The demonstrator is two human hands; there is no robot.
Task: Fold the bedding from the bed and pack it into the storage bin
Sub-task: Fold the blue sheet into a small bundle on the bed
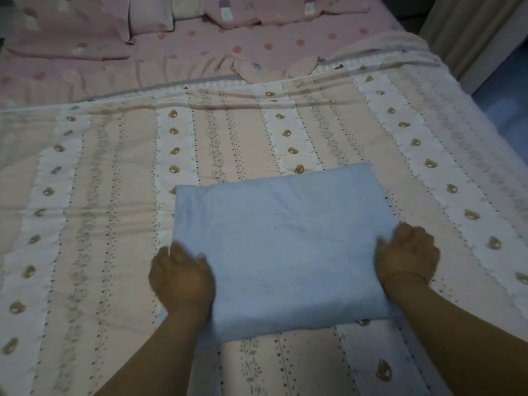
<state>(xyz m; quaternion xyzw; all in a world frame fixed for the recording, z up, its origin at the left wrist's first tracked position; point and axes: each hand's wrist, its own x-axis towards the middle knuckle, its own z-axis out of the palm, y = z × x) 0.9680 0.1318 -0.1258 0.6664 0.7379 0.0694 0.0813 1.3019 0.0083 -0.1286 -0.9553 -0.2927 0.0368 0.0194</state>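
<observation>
A folded light-blue sheet [283,247] lies flat as a neat rectangle on the pink striped quilt [114,212] that covers the bed. My left hand [181,277] is blurred and holds the sheet's near left edge, fingers over the cloth. At the near right edge, my right hand [407,257] grips the fold with curled fingers. The storage bin is out of view.
The pink polka-dot bed sheet [228,47] shows beyond the quilt's far edge. Pink pillows [71,27] lie along the head of the bed. A curtain [471,32] and bare floor [503,107] are at the right of the bed.
</observation>
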